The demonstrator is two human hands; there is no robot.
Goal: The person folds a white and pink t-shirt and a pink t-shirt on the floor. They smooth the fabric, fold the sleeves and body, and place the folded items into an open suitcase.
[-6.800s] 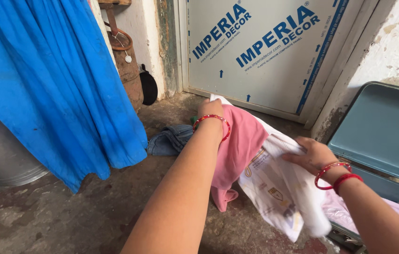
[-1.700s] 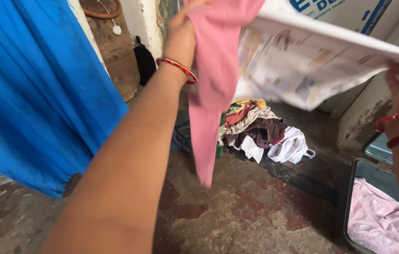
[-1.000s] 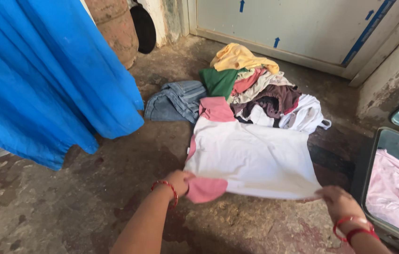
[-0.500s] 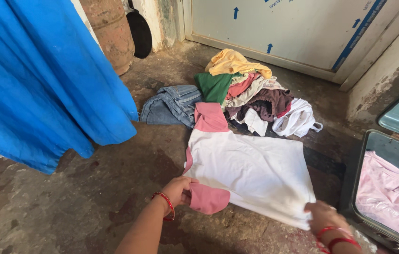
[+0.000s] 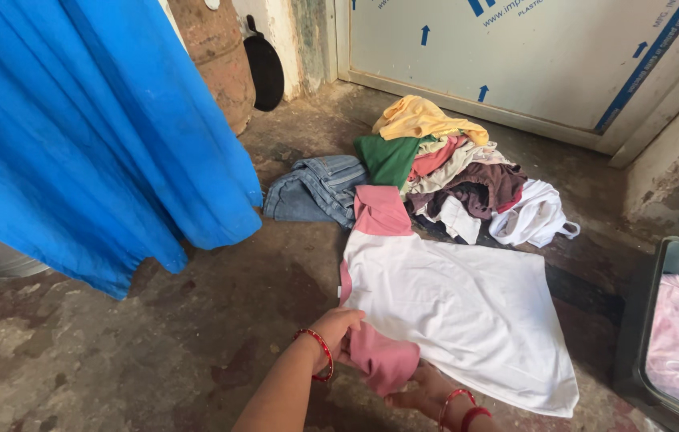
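Fingers (image 5: 347, 332) pinch (both hands) pink sleeve (image 5: 383, 364).

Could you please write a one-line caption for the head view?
Both hands grip the pink sleeve of a white shirt on the floor.

Blue curtain (image 5: 99, 136) left; jeans (image 5: 315, 188) beside clothes pile (image 5: 459, 164); rusty cylinder (image 5: 215, 56); open trunk (image 5: 659, 320) right.
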